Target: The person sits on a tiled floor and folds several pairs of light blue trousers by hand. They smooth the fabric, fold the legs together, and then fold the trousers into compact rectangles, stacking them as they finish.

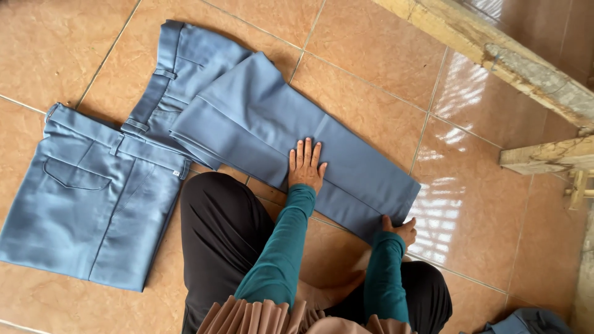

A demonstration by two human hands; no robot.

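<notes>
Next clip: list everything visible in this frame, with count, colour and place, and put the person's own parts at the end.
Trousers being folded: one, blue-grey, laid across the floor at centre, legs running toward the lower right.
Folded trousers: one, blue-grey, flat on the floor at left, pocket side up.
Floor tiles: many, glossy orange-brown, under everything.
Wooden beams: rough, pale, upper right; count unclear.
Blue-grey cloth: one bit, bottom right corner, mostly cut off.
Left hand: teal sleeve, flat, fingers spread on the trouser leg.
Right hand: teal sleeve, at the hem's near edge; whether it pinches the cloth cannot be told.
Legs: black trousers, folded on the floor at bottom centre.
</notes>
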